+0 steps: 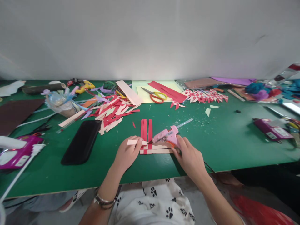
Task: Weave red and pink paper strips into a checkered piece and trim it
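Head, glue gun [172, 133], strips [144, 132] near table edge [70, 189]

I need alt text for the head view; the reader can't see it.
The right hand holds a pink glue gun, its nozzle close to a small weave of red and cream strips; the left hand holds a short cream strip. Loose strips, scissors and a black phone lie on the green table.

On the table [234, 140], the phone [81, 142] lies left of the woven strips [145, 132]. Behind them rest scissors [153, 93] (on paper sheets [144, 98]), right of the strip pile [114, 111].
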Tool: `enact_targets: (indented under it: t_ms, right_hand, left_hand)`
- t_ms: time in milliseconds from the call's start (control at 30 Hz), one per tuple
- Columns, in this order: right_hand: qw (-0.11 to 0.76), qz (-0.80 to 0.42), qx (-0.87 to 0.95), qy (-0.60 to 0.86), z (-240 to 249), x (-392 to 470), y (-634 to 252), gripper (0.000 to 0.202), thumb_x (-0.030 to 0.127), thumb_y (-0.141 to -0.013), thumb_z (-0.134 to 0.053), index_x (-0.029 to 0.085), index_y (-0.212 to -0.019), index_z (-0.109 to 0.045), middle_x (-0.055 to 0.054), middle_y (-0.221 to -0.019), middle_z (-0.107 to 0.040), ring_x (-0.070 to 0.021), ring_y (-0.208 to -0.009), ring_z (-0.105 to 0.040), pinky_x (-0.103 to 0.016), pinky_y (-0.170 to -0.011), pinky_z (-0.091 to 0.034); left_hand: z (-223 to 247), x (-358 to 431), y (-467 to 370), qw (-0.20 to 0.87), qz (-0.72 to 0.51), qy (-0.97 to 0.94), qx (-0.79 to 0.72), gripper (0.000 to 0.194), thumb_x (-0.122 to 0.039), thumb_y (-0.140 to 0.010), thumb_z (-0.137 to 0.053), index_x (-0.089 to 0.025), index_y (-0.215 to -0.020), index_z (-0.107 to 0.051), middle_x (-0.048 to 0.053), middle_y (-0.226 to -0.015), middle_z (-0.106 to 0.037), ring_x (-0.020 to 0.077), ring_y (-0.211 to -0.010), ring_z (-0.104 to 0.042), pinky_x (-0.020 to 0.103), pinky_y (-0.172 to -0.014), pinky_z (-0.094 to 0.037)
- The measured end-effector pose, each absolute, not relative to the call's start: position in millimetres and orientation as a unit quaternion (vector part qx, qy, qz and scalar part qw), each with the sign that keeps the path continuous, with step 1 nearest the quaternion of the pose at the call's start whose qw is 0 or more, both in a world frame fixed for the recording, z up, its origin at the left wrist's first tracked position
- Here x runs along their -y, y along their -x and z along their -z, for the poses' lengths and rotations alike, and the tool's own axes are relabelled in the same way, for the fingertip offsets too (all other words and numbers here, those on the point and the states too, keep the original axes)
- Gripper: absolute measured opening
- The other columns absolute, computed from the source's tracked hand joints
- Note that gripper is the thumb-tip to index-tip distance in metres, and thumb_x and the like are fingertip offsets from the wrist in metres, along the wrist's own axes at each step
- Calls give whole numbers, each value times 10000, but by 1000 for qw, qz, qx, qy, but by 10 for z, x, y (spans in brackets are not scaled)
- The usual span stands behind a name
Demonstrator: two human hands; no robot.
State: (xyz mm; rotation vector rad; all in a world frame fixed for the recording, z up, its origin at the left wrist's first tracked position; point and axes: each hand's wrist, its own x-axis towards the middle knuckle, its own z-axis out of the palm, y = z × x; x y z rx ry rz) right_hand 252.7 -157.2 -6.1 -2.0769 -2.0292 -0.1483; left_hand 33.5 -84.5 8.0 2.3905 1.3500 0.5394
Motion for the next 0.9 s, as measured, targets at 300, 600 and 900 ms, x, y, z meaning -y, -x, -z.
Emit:
enact_targets:
  t_ms: [300, 600, 900]
  right_hand:
    - [98, 62, 694, 711, 42, 1607, -2617, 295, 341, -922, -339, 171, -1155, -402, -50, -868, -585, -162, -629, -583, -232, -399, -264]
    - [93, 68, 681, 724, 40, 1663, -2716, 275, 325, -926, -332, 183, -1150, -403, -43, -876, -586, -156, -620, -584, -231, -418, -300]
    - [75, 68, 660, 744, 9, 1723, -2834, 286, 319, -919, -338, 178, -1155, -419, -57, -888, -592, -165, -640, -591, -239, -418, -308]
  left_hand:
    - [-54, 833, -328, 166, -186, -843, -476, 346, -243, -919, -241, -204, -707, -511, 27, -735, -588, 184, -762, -570, 293, -691, -428]
    - [-83, 845, -342, 183, -187, -839, -477, 364, -235, -918, -237, -207, -751, -559, 24, -803, -627, 178, -796, -579, 285, -717, -429]
    - [-59, 842, -335, 170, -191, -841, -477, 347, -251, -918, -238, -211, -758, -544, 28, -814, -626, 189, -819, -576, 296, -733, -435]
